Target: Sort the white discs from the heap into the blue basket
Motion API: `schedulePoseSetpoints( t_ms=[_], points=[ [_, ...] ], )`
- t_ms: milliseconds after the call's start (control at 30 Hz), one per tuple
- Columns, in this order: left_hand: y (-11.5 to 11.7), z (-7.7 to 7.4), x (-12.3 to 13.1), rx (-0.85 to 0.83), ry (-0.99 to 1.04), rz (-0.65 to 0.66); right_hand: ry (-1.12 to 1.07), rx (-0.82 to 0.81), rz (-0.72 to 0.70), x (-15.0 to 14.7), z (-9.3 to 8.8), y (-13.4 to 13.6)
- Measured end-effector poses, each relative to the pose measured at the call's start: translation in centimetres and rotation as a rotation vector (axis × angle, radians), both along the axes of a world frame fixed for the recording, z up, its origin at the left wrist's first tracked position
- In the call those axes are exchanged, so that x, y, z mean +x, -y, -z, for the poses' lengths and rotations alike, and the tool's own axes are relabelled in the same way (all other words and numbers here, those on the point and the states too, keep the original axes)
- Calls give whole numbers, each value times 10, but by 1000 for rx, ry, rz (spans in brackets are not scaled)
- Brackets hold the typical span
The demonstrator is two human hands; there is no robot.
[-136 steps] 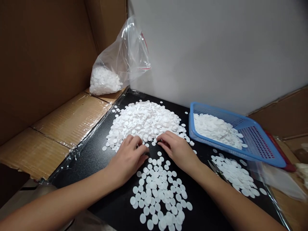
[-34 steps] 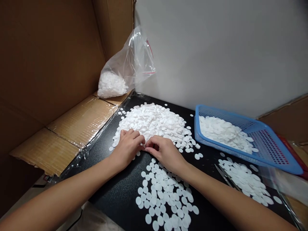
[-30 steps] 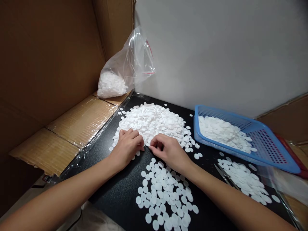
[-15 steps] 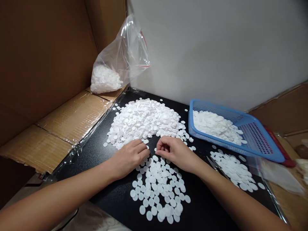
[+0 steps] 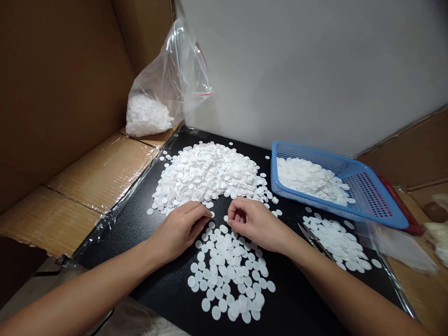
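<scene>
Farther apart than a second ago, left hand [image 5: 180, 229] and right hand [image 5: 259, 225] curl, pinch can't be told, at the gap between pile [image 5: 210, 171] and spread discs [image 5: 222, 270], likely low because these lie flat.

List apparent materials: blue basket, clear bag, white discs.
Blue basket: likely moulded plastic, satin; regular perforations, smooth rim.
Clear bag: probably plastic film, glossy; creases catch bright highlights.
White discs: thin, matte, no visible glare; paper, felt or plastic, can't tell.
</scene>
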State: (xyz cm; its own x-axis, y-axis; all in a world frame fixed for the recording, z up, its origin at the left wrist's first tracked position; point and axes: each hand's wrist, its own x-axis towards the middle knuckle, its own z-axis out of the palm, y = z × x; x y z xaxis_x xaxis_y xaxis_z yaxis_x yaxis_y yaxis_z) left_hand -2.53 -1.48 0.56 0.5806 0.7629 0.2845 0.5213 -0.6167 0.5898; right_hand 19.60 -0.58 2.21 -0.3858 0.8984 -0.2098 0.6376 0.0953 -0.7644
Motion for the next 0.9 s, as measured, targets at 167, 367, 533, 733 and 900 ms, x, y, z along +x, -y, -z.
schedulePoseSetpoints(
  t_ms=[167, 367, 533, 733, 900],
  points=[
    [2, 5, 1, 39, -21, 41, -6, 54, 42, 5, 0, -5],
    [5, 6, 2, 30, -84, 154, 128, 76, 1, 21, -2, -10],
    [5, -2, 7, -104, -53, 176, 238, 148, 29, 37, -10, -17],
    [1, -2, 23, -52, -201, 325, 232, 193, -6, 32, -3, -20],
    [-1, -10, 25, -139, -167, 489, 208, 158, -5, 24, 6, -19]
  ],
)
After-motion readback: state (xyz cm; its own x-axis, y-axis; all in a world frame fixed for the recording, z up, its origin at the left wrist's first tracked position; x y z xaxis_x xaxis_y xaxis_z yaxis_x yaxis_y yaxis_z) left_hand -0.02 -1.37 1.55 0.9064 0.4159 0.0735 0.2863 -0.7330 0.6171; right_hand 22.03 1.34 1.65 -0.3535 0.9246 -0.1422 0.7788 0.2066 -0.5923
